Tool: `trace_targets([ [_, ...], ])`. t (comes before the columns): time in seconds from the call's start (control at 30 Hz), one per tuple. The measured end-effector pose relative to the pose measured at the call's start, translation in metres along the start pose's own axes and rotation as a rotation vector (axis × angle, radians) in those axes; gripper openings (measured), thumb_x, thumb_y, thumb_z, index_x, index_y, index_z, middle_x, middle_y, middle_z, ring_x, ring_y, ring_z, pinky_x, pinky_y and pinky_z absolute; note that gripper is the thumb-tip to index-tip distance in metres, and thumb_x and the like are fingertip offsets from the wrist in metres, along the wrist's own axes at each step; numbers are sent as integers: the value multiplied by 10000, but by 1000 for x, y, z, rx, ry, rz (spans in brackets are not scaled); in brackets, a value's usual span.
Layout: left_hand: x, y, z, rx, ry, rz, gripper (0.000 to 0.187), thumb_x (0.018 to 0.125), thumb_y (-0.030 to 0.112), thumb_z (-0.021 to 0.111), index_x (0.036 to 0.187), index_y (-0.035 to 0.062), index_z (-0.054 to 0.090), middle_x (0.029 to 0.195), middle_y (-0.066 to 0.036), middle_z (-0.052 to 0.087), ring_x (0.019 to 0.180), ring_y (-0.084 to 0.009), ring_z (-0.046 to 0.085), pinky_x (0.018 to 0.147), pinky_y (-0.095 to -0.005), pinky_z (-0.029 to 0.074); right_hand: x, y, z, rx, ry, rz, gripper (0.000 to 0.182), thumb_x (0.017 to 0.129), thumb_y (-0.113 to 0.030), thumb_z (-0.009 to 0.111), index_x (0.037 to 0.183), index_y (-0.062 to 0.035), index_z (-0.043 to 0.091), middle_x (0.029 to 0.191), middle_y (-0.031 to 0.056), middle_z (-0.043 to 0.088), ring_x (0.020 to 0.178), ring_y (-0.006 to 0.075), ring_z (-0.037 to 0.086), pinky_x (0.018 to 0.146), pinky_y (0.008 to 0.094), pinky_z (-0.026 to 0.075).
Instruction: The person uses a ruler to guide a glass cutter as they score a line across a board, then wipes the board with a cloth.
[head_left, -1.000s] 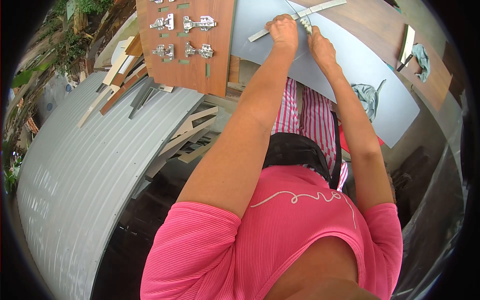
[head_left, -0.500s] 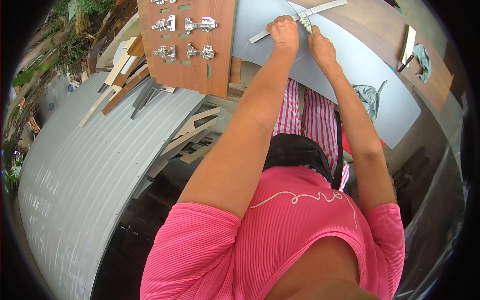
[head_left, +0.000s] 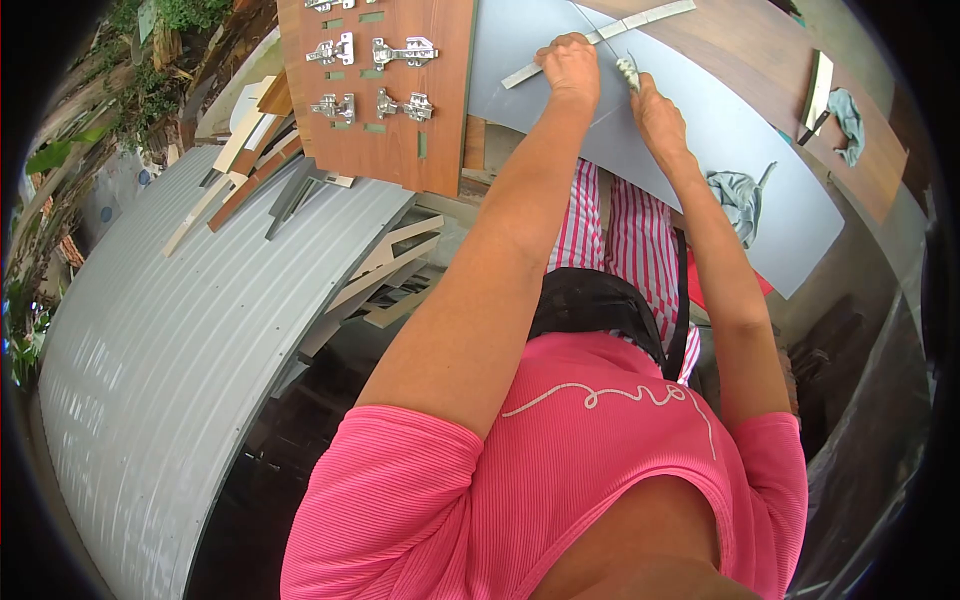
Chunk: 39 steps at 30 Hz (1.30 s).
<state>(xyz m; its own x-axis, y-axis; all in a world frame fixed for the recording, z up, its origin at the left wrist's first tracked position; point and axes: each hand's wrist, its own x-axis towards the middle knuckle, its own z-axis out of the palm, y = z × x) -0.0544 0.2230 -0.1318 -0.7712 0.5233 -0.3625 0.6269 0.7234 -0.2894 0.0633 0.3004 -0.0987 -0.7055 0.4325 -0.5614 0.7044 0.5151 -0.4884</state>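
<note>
A long pale strip, like a ruler, lies slantwise across a grey-blue sheet. My left hand presses on the strip near its lower left part, fingers bent and closed over it. To its right, my right hand is wrapped round the whitish handle of a small tool. A thin dark line or blade runs from the tool over the sheet, too fine to make out. The tool's head is just below the strip, apart from it.
A wooden board with several metal hinges stands at upper left. Wood offcuts lie on the corrugated metal sheet. Crumpled cloths and a pale block are at right.
My right hand has moved a little right and down with the tool, away from the strip and my left hand. My left hand has stayed on the strip.
</note>
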Motion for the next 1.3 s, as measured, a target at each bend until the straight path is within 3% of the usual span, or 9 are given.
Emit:
trace_targets([
  [0.17, -3, 0, -9, 12, -39, -19, 274, 708, 140, 695, 934, 28, 588, 858, -70, 645, 791, -197, 668, 657, -335, 532, -50, 30, 8, -24, -54, 92, 201, 915, -210, 461, 1062, -75, 436, 820, 262, 632, 809, 433, 614, 705, 520, 480],
  [0.37, -1, -1, -4, -19, -13, -11, 299, 688, 140, 712, 935, 25, 589, 854, -73, 641, 774, -188, 665, 635, -317, 522, 21, -18, -1, -10, 11, -16, 229, 915, -228, 472, 1073, -66, 434, 814, 257, 634, 803, 439, 612, 702, 525, 475],
  [0.57, -2, 1, -6, -16, -37, -33, 307, 681, 138, 721, 934, 27, 588, 847, -71, 640, 772, -194, 666, 641, -331, 527, -58, 37, 7, -41, -45, 73, 231, 914, -227, 470, 1070, -60, 436, 816, 261, 632, 799, 441, 611, 703, 528, 476],
  [0.77, -2, -1, -4, -22, 4, -12, 317, 678, 145, 730, 935, 30, 583, 842, -59, 634, 776, -185, 661, 624, -305, 519, 19, -15, 1, -5, 30, -24, 232, 911, -218, 479, 1085, -71, 436, 805, 258, 632, 794, 447, 608, 700, 518, 477],
  [1.03, -3, 1, -3, 0, -25, -36, 311, 686, 148, 724, 937, 30, 583, 856, -63, 633, 789, -185, 661, 627, -310, 518, -61, 31, 6, -32, -50, 105, 218, 910, -195, 477, 1075, -63, 424, 805, 265, 630, 785, 443, 612, 689, 519, 477],
  [1.2, -3, 0, -4, 2, -27, -16, 319, 684, 150, 727, 943, 29, 584, 860, -62, 636, 783, -190, 662, 623, -320, 518, 18, -16, 2, 15, 10, 1, 223, 909, -188, 477, 1087, -63, 429, 800, 265, 631, 780, 443, 612, 679, 524, 476],
  [1.3, -1, 2, -2, -1, 23, -28, 329, 679, 151, 732, 946, 27, 585, 857, -63, 637, 774, -195, 664, 619, -326, 518, 5, -9, 6, 42, 20, 3, 229, 909, -188, 477, 1096, -63, 434, 805, 267, 630, 781, 441, 613, 678, 525, 475],
])
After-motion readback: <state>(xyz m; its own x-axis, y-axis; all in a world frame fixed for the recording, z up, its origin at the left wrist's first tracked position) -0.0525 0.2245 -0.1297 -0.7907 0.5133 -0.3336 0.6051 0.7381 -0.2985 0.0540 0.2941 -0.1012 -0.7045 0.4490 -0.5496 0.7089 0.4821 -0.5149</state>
